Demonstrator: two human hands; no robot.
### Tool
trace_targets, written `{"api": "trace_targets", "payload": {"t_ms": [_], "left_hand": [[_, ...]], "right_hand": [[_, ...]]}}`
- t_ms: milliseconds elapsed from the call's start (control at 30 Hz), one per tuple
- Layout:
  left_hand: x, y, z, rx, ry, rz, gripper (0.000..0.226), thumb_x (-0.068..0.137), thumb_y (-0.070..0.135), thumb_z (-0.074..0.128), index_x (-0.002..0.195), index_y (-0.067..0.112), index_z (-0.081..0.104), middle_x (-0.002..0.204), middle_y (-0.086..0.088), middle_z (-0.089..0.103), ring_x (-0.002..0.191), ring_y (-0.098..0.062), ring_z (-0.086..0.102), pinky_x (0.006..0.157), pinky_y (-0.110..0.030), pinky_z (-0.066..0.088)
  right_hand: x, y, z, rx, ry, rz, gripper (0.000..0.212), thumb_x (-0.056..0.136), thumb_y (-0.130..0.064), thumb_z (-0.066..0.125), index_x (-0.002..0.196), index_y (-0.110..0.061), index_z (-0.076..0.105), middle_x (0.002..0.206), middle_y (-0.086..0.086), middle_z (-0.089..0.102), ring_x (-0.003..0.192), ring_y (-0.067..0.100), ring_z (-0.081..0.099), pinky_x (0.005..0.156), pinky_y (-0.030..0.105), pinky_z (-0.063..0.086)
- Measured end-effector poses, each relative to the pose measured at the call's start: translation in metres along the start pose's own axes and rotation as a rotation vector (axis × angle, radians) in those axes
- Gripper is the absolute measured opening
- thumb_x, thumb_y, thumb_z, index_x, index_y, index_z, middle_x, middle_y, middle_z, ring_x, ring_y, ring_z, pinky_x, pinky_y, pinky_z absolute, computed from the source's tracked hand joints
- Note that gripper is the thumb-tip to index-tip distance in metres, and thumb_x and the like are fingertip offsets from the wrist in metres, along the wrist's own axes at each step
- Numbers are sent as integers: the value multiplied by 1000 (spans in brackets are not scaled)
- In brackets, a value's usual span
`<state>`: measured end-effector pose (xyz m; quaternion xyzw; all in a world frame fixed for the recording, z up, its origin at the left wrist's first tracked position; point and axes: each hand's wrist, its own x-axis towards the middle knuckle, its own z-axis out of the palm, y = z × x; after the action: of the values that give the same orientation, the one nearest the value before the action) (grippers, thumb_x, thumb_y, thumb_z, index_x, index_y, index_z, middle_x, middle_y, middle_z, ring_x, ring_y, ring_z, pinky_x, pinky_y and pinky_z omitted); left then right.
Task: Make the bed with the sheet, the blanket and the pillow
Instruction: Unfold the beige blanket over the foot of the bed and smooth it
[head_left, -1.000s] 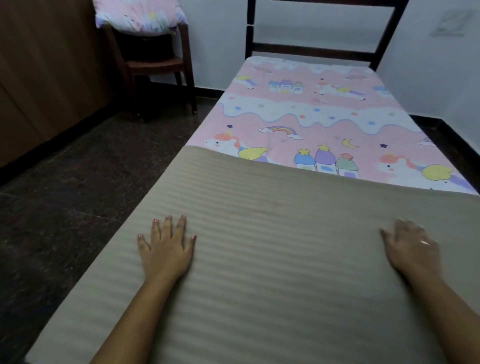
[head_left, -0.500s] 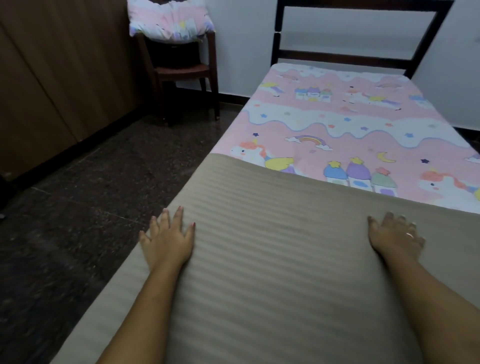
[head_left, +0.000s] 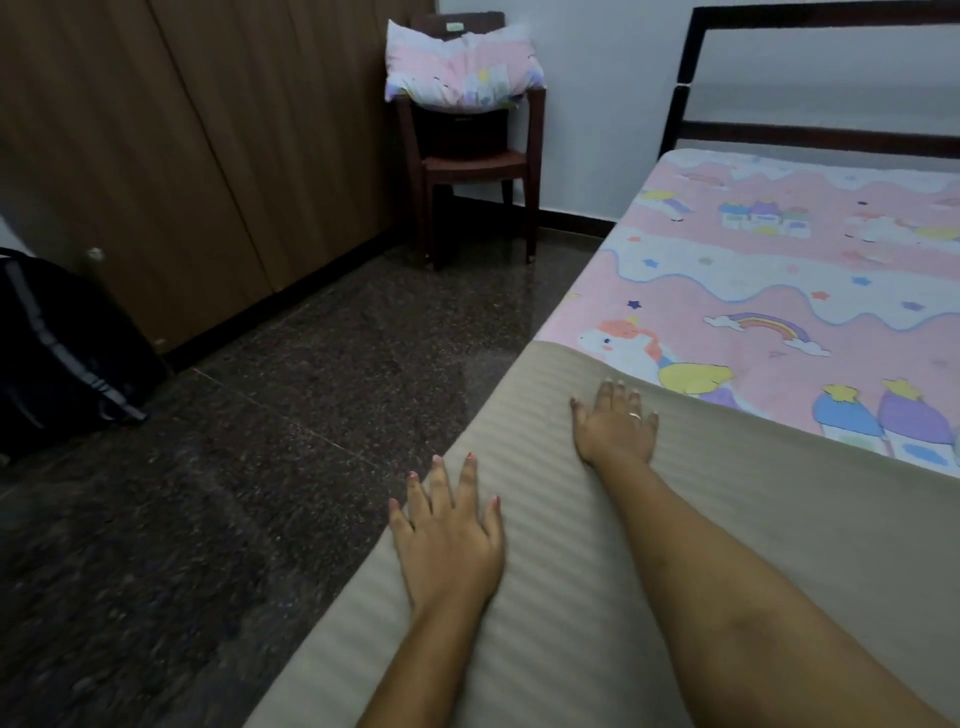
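Observation:
A beige striped blanket (head_left: 727, 545) covers the near half of the bed. Beyond it lies the pink sheet (head_left: 789, 291) with unicorns and rainbows, spread flat up to the dark headboard (head_left: 810, 135). My left hand (head_left: 449, 540) lies flat on the blanket at its left edge, fingers spread. My right hand (head_left: 615, 426) presses flat on the blanket close to its upper left corner, a ring on one finger. The matching pink pillow (head_left: 462, 70) sits on a brown chair (head_left: 472, 166) in the far corner, away from the bed.
Dark speckled floor (head_left: 260, 467) runs along the bed's left side. A wooden wardrobe (head_left: 182, 145) lines the left wall. A black bag (head_left: 57, 353) stands on the floor at the left. A pale wall stands behind the chair and headboard.
The view has swung left. My right hand has slid left across the blanket toward its upper left corner. My left hand has stayed by the left edge.

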<state>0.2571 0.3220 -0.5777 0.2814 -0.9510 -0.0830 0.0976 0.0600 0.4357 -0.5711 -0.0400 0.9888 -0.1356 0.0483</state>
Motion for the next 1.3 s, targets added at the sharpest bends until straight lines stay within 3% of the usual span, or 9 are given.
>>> {"api": "trace_targets", "payload": {"t_ms": [200, 367, 500, 567, 733, 867, 1100, 1200, 1300], "left_hand": [[0, 0, 3, -5, -32, 10, 58, 84, 52, 36, 133, 29, 55, 136, -11, 55, 121, -38, 52, 99, -52, 37], [-1, 1, -3, -13, -50, 12, 64, 82, 50, 36, 130, 14, 58, 129, -12, 60, 116, -37, 56, 95, -49, 43], [-3, 0, -21, -76, -121, -60, 70, 79, 50, 36, 120, -1, 60, 116, -16, 64, 105, -31, 61, 90, -42, 47], [-6, -7, -33, -110, -164, -94, 67, 85, 52, 37, 127, 2, 51, 123, -14, 58, 114, -29, 55, 95, -39, 43], [-26, -72, -48, -157, -316, -154, 44, 96, 54, 29, 108, 17, 49, 122, -9, 58, 114, -29, 54, 87, -36, 43], [-53, -116, -60, -285, -386, -269, 51, 99, 49, 24, 118, 16, 58, 127, -16, 59, 118, -33, 54, 94, -37, 41], [-73, -143, -76, -390, -369, -438, 40, 101, 25, 35, 121, 2, 61, 129, -25, 56, 119, -38, 51, 94, -36, 39], [-97, -166, -82, -308, -318, -471, 34, 98, 26, 42, 114, 6, 64, 123, -24, 59, 115, -38, 54, 89, -36, 42], [-119, -182, -90, -146, -280, -434, 26, 94, 24, 43, 108, 16, 64, 117, -18, 63, 107, -35, 58, 86, -36, 47]], "right_hand": [[1, -74, 10, -58, -51, -235, 66, 98, -56, 17, 154, -21, 10, 161, -1, 4, 148, 27, -1, 117, 50, 2], [-37, -105, 8, -187, -239, -624, 56, 98, -57, 22, 147, -32, 32, 158, -9, 22, 148, 19, 4, 114, 55, 0], [-67, -105, -6, 249, -502, -643, 51, 102, -48, 24, 145, -24, 40, 153, -6, 33, 146, 13, 17, 117, 35, 7], [-75, -89, -17, 488, -383, -604, 46, 103, -38, 33, 144, -18, 42, 152, 1, 36, 143, 14, 26, 114, 24, 13], [-107, -20, 1, -63, -143, -477, 62, 98, -56, 17, 153, -29, 13, 161, 0, 8, 148, 22, 6, 119, 42, 6], [-174, -46, 21, -75, -89, -484, 88, 74, -65, -11, 152, -31, 10, 161, 3, 5, 148, 27, 1, 117, 50, -2], [-257, -110, 26, 117, -451, -1023, 50, 100, -45, 35, 147, -26, 34, 155, -6, 30, 146, 13, 17, 117, 44, 4], [-253, -100, 14, 568, -507, -938, 44, 99, -33, 46, 139, -16, 49, 148, 3, 43, 139, 14, 34, 118, 29, 20], [-222, -67, 7, 373, -207, -687, 49, 101, -35, 39, 147, -18, 35, 155, 4, 30, 144, 18, 24, 118, 30, 15]]}}
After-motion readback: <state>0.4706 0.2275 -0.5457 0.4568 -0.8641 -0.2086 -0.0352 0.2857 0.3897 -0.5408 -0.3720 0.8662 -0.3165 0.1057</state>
